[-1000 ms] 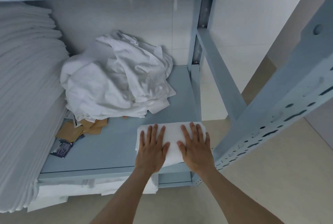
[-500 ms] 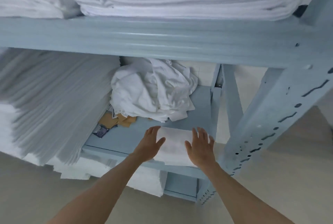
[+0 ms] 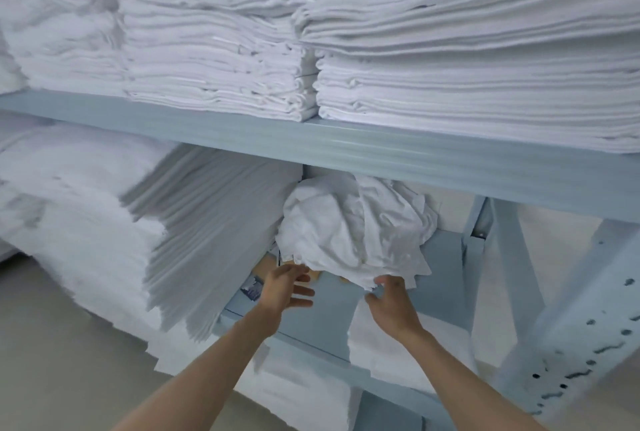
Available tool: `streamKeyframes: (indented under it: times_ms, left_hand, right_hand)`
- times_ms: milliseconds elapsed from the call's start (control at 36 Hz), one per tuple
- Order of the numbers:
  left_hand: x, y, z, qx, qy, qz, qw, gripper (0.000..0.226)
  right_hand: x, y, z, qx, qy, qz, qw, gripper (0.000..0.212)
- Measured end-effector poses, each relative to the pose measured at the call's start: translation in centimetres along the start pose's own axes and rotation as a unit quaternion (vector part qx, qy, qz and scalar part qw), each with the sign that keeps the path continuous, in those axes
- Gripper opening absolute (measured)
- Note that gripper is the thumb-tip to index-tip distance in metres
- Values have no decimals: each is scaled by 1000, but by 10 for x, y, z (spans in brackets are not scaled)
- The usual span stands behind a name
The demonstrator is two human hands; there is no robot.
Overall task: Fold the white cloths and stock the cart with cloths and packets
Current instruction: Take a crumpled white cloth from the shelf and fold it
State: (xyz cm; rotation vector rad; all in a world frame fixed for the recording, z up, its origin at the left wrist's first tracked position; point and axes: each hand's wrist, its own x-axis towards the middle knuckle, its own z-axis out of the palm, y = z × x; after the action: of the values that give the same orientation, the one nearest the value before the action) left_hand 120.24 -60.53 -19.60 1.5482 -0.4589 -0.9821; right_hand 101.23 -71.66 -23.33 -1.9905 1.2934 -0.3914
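A crumpled pile of white cloths (image 3: 353,229) sits at the back of the blue-grey shelf (image 3: 329,312). A folded white cloth (image 3: 381,347) lies flat at the shelf's front right. My left hand (image 3: 287,286) hovers with fingers spread at the pile's lower left edge, above brown packets (image 3: 268,262) and a dark packet (image 3: 252,290). My right hand (image 3: 391,302) pinches the pile's lower front edge between thumb and fingers, just above the folded cloth.
Tall stacks of folded white linen (image 3: 450,84) fill the upper shelf, and another stack (image 3: 173,222) crowds the left of this shelf. The upper shelf beam (image 3: 381,153) hangs low over the pile. A perforated upright post (image 3: 571,309) stands at the right.
Both hands lifted off the folded cloth and moved back to the crumpled pile. The right hand took hold of its edge. My view tilted up, showing the upper shelf.
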Motion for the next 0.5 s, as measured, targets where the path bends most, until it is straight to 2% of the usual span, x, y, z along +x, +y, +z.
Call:
streamKeyframes:
  times_ms: [278,500]
  left_hand:
    - [50,14,-54,-23,-64,8,998,22]
    - [93,12,-78,-40,-90,-29,995,21]
  right_hand:
    - [34,-62,59,-34,10,40,999,35]
    - [55,-73,96,-65,-8,75,995,37]
